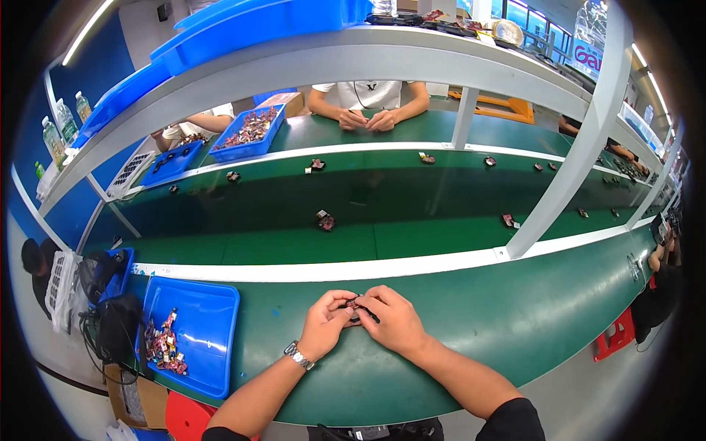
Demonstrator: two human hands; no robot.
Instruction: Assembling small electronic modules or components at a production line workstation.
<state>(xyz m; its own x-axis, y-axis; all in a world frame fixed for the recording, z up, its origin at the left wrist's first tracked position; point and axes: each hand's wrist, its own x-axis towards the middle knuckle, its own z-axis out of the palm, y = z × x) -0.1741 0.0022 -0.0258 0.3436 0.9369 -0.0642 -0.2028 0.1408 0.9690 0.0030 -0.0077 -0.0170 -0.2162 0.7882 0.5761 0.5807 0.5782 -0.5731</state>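
Both my hands meet over the green work table. Between their fingers is a small dark electronic assembly with some reddish parts, mostly covered by the fingertips. My left hand, with a metal watch on its wrist, grips it from the left with thumb and fingers. From the right, my right hand pinches at the same piece. Left of my hands lies a blue tray holding a heap of small reddish circuit pieces.
Beyond a white rail, a green conveyor belt carries scattered small assemblies. A slanting white post rises at the right. Across the belt, a person's hands work near a full blue tray. Black cables lie at the left.
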